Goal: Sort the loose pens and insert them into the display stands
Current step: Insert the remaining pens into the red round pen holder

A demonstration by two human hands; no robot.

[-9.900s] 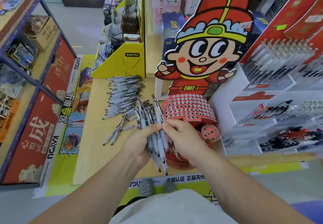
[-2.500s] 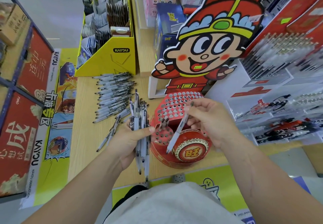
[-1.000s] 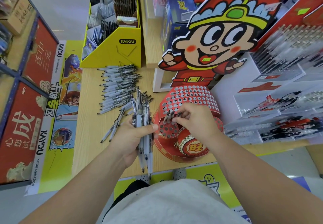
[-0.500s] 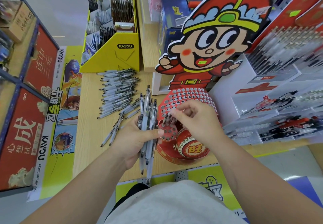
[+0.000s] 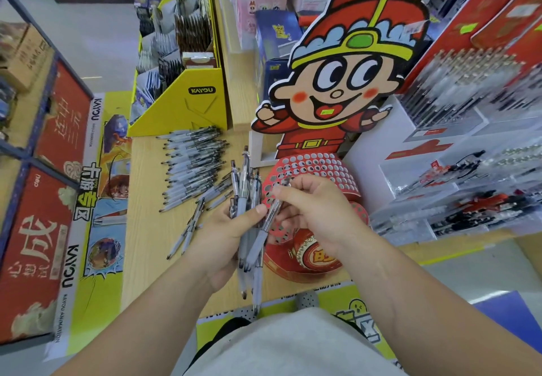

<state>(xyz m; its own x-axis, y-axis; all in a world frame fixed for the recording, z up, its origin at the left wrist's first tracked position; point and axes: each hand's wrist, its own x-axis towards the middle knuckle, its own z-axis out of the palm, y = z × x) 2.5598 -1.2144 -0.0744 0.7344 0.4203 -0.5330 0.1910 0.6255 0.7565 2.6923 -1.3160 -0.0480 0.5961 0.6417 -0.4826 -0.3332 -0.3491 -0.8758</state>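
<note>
Back from the red perforated cardboard stand [image 5: 322, 167], the right hand [image 5: 319, 214] is pinching one clear grey-gripped pen [image 5: 259, 239] from the bundle [image 5: 245, 196] clamped in the left hand [image 5: 223, 237], pen slanting near-left to far-right, holes just beyond.

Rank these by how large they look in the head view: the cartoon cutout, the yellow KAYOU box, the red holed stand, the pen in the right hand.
1. cartoon cutout
2. yellow KAYOU box
3. red holed stand, partly hidden, so unsure against the box
4. pen pinched by the right hand
</note>
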